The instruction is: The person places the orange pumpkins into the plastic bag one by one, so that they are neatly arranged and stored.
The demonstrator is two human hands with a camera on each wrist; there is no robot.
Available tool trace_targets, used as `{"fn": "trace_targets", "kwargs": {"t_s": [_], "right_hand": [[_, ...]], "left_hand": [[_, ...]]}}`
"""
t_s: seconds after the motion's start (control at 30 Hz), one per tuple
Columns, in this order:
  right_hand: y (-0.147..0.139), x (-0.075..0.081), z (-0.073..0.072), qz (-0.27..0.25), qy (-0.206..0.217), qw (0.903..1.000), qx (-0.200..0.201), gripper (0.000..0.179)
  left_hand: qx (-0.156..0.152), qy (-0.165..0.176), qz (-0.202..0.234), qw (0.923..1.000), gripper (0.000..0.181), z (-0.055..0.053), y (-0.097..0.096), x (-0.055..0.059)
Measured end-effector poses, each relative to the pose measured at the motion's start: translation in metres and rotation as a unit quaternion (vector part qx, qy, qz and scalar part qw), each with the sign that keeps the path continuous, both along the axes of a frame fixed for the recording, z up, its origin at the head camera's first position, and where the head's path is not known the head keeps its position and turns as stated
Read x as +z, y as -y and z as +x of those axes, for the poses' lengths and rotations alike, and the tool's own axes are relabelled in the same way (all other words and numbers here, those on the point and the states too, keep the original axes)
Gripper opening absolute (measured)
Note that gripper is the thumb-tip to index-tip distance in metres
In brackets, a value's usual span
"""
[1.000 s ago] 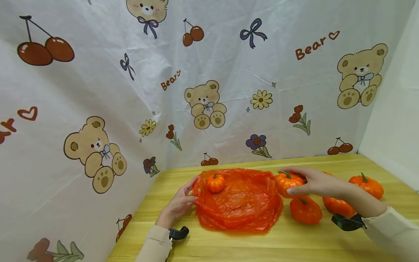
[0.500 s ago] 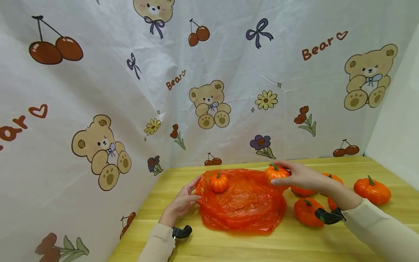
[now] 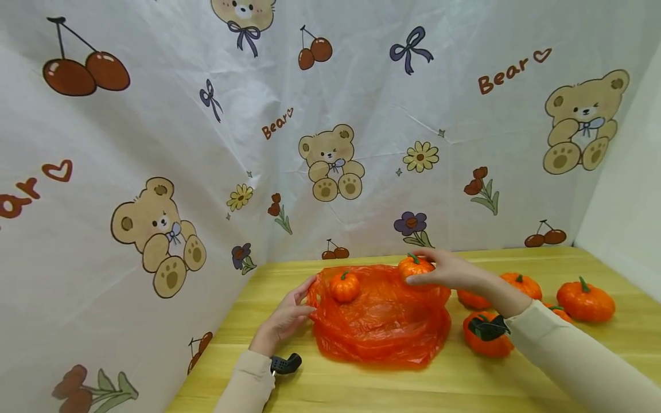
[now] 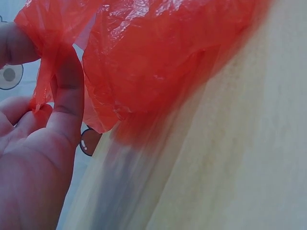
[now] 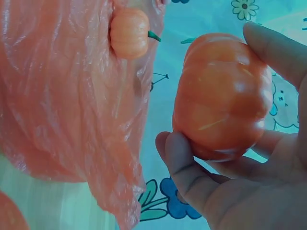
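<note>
A thin red plastic bag (image 3: 379, 318) lies spread with its mouth open on the table. Its left edge is held by my left hand (image 3: 286, 315); in the left wrist view the fingers (image 4: 67, 91) are curled through the bag's handle loop. One small orange pumpkin (image 3: 344, 287) with a green stem sits inside the bag at the left. My right hand (image 3: 446, 269) grips another small pumpkin (image 3: 414, 267) over the bag's back right part. In the right wrist view thumb and fingers go round this pumpkin (image 5: 223, 98) from both sides.
Several more pumpkins stand on the wooden table (image 3: 361, 396) right of the bag, among them one at the far right (image 3: 586, 301) and one near the right forearm (image 3: 490, 344). A white cloth (image 3: 372, 115) printed with bears hangs behind and to the left.
My right hand has carried its pumpkin leftward, from beside the bag's right edge to over the bag. The left hand keeps its hold on the bag's edge.
</note>
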State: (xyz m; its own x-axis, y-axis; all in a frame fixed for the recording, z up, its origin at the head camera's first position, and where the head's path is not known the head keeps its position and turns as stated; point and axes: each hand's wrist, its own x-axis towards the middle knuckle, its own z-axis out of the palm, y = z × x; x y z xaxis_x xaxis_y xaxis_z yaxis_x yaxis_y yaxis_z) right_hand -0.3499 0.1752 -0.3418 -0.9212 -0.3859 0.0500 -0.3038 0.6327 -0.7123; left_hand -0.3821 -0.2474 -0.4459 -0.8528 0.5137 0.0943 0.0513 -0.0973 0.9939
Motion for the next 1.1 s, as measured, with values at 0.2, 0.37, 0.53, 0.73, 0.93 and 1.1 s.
{"fn": "trace_targets", "kwargs": {"t_s": [0.2,0.37,0.53,0.73,0.93,1.1], "right_hand": [[0.015,0.001,-0.009,-0.042,0.016,0.9986,0.028,0.082],[0.025,0.0,-0.015,-0.055,0.037,0.9971,0.036,0.077],[0.033,-0.003,-0.023,-0.062,0.05,0.9957,0.048,0.072],[0.044,-0.009,-0.038,-0.043,0.038,0.9973,0.045,0.073],[0.06,-0.019,-0.051,-0.05,0.058,0.9965,0.033,0.072],[0.069,-0.029,-0.055,-0.042,0.076,0.996,0.021,0.078]], "left_hand": [[0.006,-0.003,0.008,0.9999,0.096,0.002,-0.001,0.001],[0.005,-0.005,0.005,1.0,0.096,0.003,-0.001,0.002],[0.009,0.0,0.003,1.0,0.096,0.004,-0.001,0.0],[0.014,0.011,0.003,0.9998,0.096,0.004,0.0,-0.004],[0.008,0.01,0.006,0.9999,0.096,0.005,0.0,-0.003],[0.008,0.007,0.007,0.9999,0.095,0.004,-0.001,-0.001]]}}
